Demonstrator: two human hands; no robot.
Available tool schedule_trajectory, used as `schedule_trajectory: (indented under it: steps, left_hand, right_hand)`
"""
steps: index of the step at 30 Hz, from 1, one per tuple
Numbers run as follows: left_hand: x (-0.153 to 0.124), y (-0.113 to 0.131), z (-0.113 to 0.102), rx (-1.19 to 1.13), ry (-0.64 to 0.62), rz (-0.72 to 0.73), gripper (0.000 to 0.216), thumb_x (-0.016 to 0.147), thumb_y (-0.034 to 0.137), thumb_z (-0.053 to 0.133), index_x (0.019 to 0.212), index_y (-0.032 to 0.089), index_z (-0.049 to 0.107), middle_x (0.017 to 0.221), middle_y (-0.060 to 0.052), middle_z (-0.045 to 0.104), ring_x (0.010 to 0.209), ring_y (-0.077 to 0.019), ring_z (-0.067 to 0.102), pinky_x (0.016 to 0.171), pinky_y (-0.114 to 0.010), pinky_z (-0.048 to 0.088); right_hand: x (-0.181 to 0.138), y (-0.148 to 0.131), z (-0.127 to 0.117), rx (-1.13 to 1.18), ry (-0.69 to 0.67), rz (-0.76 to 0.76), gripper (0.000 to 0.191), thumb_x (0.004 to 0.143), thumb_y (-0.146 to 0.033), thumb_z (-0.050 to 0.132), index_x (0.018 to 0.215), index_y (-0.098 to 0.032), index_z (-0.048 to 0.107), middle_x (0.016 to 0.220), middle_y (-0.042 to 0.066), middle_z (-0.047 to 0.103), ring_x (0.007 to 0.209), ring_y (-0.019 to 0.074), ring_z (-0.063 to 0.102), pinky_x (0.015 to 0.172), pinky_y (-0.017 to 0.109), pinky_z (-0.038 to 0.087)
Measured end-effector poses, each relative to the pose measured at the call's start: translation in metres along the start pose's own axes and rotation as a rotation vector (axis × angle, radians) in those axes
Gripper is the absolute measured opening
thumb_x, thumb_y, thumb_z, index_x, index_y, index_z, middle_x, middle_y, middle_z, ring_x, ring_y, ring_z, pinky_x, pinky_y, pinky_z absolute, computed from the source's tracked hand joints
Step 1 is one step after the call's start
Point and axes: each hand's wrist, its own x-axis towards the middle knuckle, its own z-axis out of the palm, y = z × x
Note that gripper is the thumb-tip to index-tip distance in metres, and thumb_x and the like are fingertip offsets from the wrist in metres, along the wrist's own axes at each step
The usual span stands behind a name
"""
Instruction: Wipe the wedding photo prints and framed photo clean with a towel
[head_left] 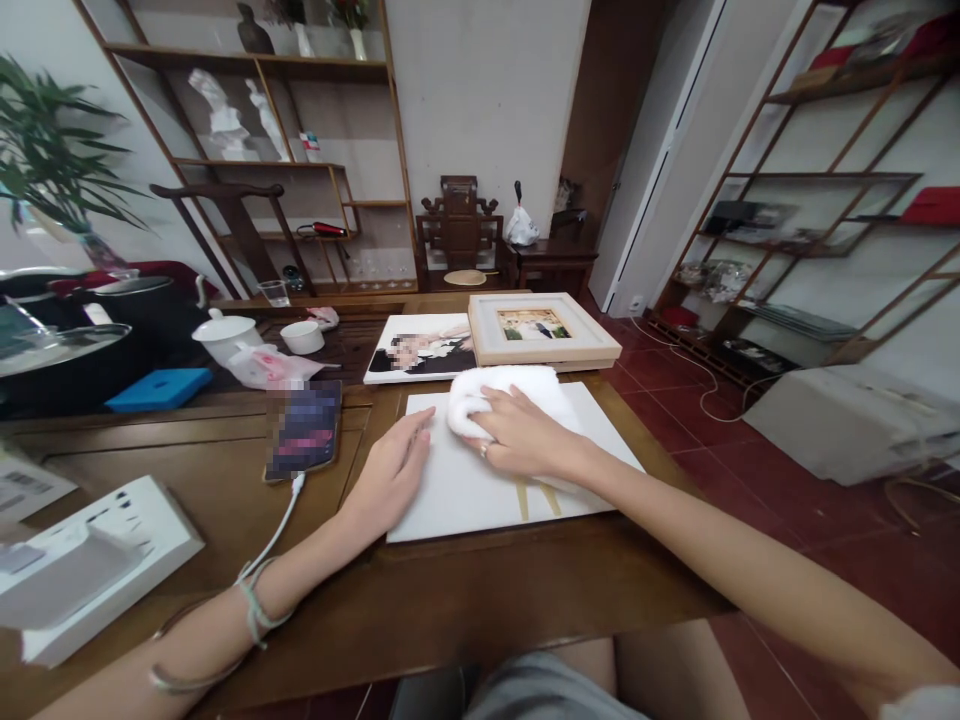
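A white rectangular board (pixel 457 490) lies flat on the wooden table, with two tan strips showing near its front edge. My right hand (pixel 517 430) presses a folded white towel (pixel 544 385) onto the board's upper part, its fingers tucked into the towel. At the board's left edge rests my left hand (pixel 394 465), fingers stretched out and holding nothing. Just behind the board are a photo panel (pixel 446 350) and a pale wooden picture frame (pixel 585 352) with a small photo inside.
A phone (pixel 307 435) on a white charging cable lies left of my left hand. Beyond it are a blue box (pixel 159 388), a lidded white pot (pixel 225 335), a white cup (pixel 302 337) and a dark pan (pixel 67 355). A white power strip (pixel 142 590) sits at the near left.
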Motion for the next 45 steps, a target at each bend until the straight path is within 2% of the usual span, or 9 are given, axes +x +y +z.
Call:
schedule_trajectory:
  steps: [6,13,17,22,25,30,34,38,45]
  left_hand:
    - [0.002,0.0,-0.004,-0.177,0.232,0.02,0.043,0.095,0.039,0.03,0.126,0.016,0.049,0.133,-0.009,0.052,0.124,-0.0223,0.045,0.107,-0.04,0.031]
    - [0.001,0.002,-0.004,-0.219,0.235,0.011,0.045,0.096,0.04,0.027,0.128,0.015,0.047,0.134,-0.01,0.051,0.126,-0.0222,0.044,0.108,-0.04,0.03]
    - [-0.004,0.004,0.001,-0.028,0.051,0.08,0.046,0.095,0.038,0.03,0.132,0.014,0.043,0.136,-0.012,0.049,0.129,-0.0245,0.042,0.108,-0.043,0.029]
    - [-0.012,0.002,0.008,0.264,-0.231,0.145,0.045,0.092,0.035,0.038,0.131,0.014,0.047,0.142,-0.013,0.042,0.135,-0.0304,0.03,0.109,-0.054,0.024]
    - [-0.012,0.002,0.009,0.305,-0.271,0.153,0.042,0.091,0.032,0.039,0.129,0.015,0.049,0.142,-0.013,0.042,0.136,-0.0309,0.028,0.108,-0.056,0.024]
    - [-0.011,0.008,0.004,0.268,-0.244,0.218,0.037,0.091,0.027,0.039,0.124,0.017,0.052,0.133,-0.013,0.05,0.128,-0.0304,0.039,0.105,-0.056,0.029]
    - [-0.011,0.008,0.004,0.281,-0.262,0.2,0.037,0.091,0.027,0.038,0.125,0.016,0.051,0.134,-0.014,0.049,0.129,-0.0308,0.038,0.106,-0.058,0.027]
    - [-0.012,0.005,0.006,0.299,-0.298,0.138,0.043,0.092,0.029,0.037,0.132,0.014,0.045,0.144,-0.014,0.039,0.137,-0.0307,0.026,0.108,-0.058,0.021]
    - [-0.013,0.004,0.006,0.28,-0.289,0.124,0.044,0.091,0.032,0.038,0.131,0.016,0.048,0.144,-0.013,0.039,0.137,-0.03,0.026,0.109,-0.057,0.021]
  right_hand:
    - [0.024,-0.024,0.013,-0.025,-0.01,-0.118,0.033,0.085,-0.027,0.046,0.112,-0.016,0.061,0.144,0.014,0.038,0.134,0.0381,0.022,0.102,0.066,0.016]
    - [-0.039,-0.056,-0.014,0.021,-0.107,-0.467,0.021,0.077,-0.025,0.055,0.094,-0.017,0.065,0.115,0.014,0.061,0.121,0.0326,0.043,0.101,0.056,0.027]
    - [-0.065,-0.038,-0.037,0.038,-0.094,-0.274,0.021,0.085,-0.027,0.049,0.09,-0.014,0.064,0.095,0.015,0.065,0.101,0.0287,0.056,0.092,0.044,0.039]
    - [-0.05,0.01,-0.042,-0.109,0.047,0.076,0.031,0.091,-0.035,0.041,0.101,-0.011,0.06,0.09,0.015,0.063,0.086,0.0299,0.057,0.072,0.038,0.043]
    - [-0.02,0.017,-0.029,-0.164,0.025,0.012,0.027,0.082,-0.024,0.052,0.106,-0.012,0.057,0.096,0.015,0.062,0.089,0.0291,0.057,0.071,0.035,0.043]
    - [0.037,-0.009,-0.005,-0.16,-0.031,-0.15,0.023,0.076,-0.01,0.048,0.095,-0.016,0.059,0.096,0.011,0.063,0.089,0.0251,0.057,0.076,0.033,0.041]
    - [0.051,-0.017,-0.006,-0.17,-0.066,-0.135,0.023,0.078,-0.011,0.044,0.095,-0.014,0.059,0.092,0.013,0.064,0.08,0.0249,0.06,0.064,0.031,0.04]
    - [0.027,0.004,-0.021,-0.191,-0.111,-0.052,0.026,0.075,-0.009,0.046,0.097,-0.013,0.059,0.093,0.014,0.064,0.08,0.0264,0.06,0.059,0.03,0.039]
    - [-0.059,0.056,-0.027,-0.233,-0.103,0.132,0.035,0.068,0.001,0.043,0.096,-0.01,0.06,0.093,0.017,0.064,0.085,0.0292,0.062,0.066,0.035,0.045]
